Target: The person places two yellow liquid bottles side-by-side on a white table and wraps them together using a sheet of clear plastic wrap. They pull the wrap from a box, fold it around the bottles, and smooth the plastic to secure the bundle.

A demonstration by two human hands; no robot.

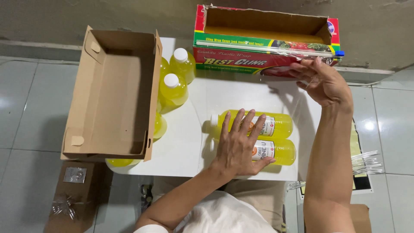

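Observation:
Two yellow-liquid bottles (278, 126) with white caps and white labels lie side by side on a small white table (181, 151). My left hand (238, 144) rests flat on top of both, fingers spread. My right hand (322, 81) reaches to the front of a long red and green cling-film box (241, 60) at the table's far edge. Its fingers pinch a sheet of clear film (297, 71) coming off the roll, and the film stretches down over the table toward the bottles.
An open brown cardboard box (114, 92) covers the table's left side. Several upright yellow bottles (174, 88) stand beside it. A brown package with a bow (69, 203) lies on the tiled floor at lower left, and clear plastic cutlery (366, 162) at right.

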